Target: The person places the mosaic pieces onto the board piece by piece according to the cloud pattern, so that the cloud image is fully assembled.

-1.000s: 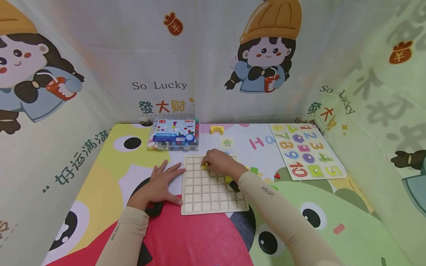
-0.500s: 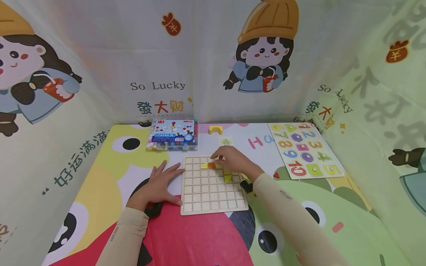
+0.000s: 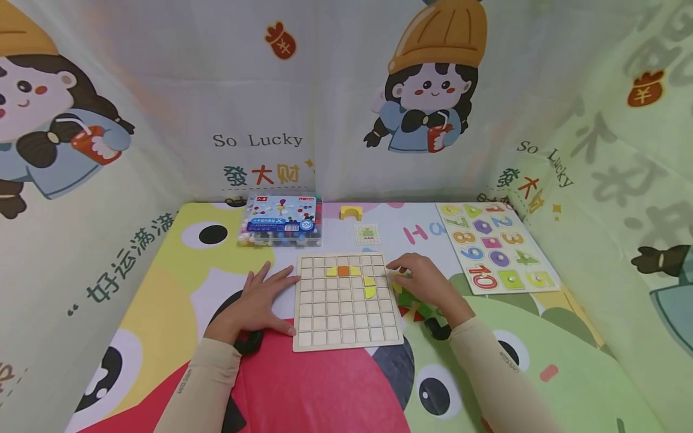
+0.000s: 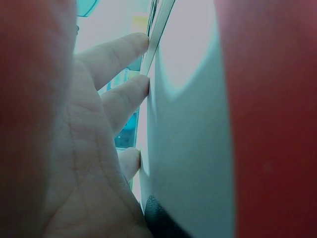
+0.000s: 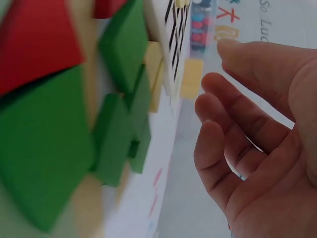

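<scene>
A pale wooden grid board (image 3: 346,313) lies in the middle of the table. An orange square (image 3: 343,271) sits in its upper rows between two yellow pieces, and more yellow pieces (image 3: 370,293) lie lower right of these. My left hand (image 3: 258,302) is spread flat on the table, fingertips and thumb touching the board's left edge. At the right edge, my right hand (image 3: 428,282) hovers with fingers loosely bent. In the right wrist view, nothing lies between its thumb and fingers; beside it are green pieces (image 5: 111,139) and a red piece (image 5: 34,44), partly hidden under the hand in the head view.
A clear plastic box (image 3: 281,221) of small parts stands behind the board, left. A yellow arch block (image 3: 351,212) and a small pattern card (image 3: 367,234) lie behind it. At the back right is a number-and-shape puzzle board (image 3: 495,246). A printed curtain encloses the table.
My right hand has left the grid's upper cells and moved right, over the loose pieces, uncovering the orange square and yellow pieces. The left hand stays at the board's edge.
</scene>
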`<state>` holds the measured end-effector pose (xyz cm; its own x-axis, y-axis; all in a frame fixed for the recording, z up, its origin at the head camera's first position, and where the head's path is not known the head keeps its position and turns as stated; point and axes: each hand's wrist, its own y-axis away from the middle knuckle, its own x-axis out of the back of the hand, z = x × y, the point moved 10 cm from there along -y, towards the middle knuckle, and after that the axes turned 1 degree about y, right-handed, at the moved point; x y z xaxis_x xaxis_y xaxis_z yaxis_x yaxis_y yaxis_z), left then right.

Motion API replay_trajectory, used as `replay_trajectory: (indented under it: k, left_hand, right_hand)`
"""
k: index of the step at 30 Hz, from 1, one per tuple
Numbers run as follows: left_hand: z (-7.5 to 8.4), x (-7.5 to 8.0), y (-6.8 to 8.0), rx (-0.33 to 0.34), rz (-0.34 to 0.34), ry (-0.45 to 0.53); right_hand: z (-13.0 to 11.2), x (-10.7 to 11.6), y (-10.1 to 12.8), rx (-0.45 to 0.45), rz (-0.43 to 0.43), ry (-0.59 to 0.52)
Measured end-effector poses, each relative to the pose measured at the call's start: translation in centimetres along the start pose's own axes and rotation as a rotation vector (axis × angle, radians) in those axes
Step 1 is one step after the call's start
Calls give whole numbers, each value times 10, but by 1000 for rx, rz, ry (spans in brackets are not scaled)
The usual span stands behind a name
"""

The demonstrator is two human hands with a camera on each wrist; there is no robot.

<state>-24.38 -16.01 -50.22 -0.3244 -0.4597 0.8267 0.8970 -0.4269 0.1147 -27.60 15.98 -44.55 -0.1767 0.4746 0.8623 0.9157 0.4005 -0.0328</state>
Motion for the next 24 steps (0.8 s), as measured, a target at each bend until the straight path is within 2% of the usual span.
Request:
replay_trajectory:
  k: [10, 20, 24]
  left_hand:
    - [-1, -2, 0, -7, 4, 4]
    - [1, -1, 1, 4, 2, 10]
    - [1, -1, 0, 6, -1, 14]
  right_hand:
    - [19, 2, 9, -80, 100, 45]
    - [22, -5, 9, -91, 118, 128]
    - [21, -7, 10, -89, 91, 141]
